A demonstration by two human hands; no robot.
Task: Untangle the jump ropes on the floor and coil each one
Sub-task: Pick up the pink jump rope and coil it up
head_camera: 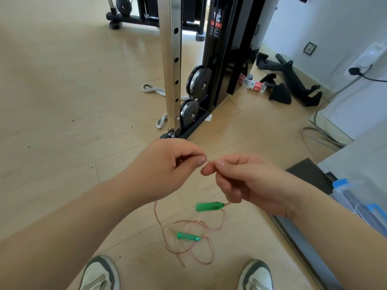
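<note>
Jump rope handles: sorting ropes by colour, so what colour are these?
Green, upper handle and lower handle alike, on a pinkish cord; best in head view.

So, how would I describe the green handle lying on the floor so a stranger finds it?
Look at the wooden floor just ahead of the two shoes. There, among loose loops of thin pinkish rope, lies the green handle. Unlike the other green handle, hanging under the right hand, it rests on the ground.

thin clear pinkish plastic cord (189,222), glossy green plastic handles (209,206), smooth pale wood-look floor (62,101).
</note>
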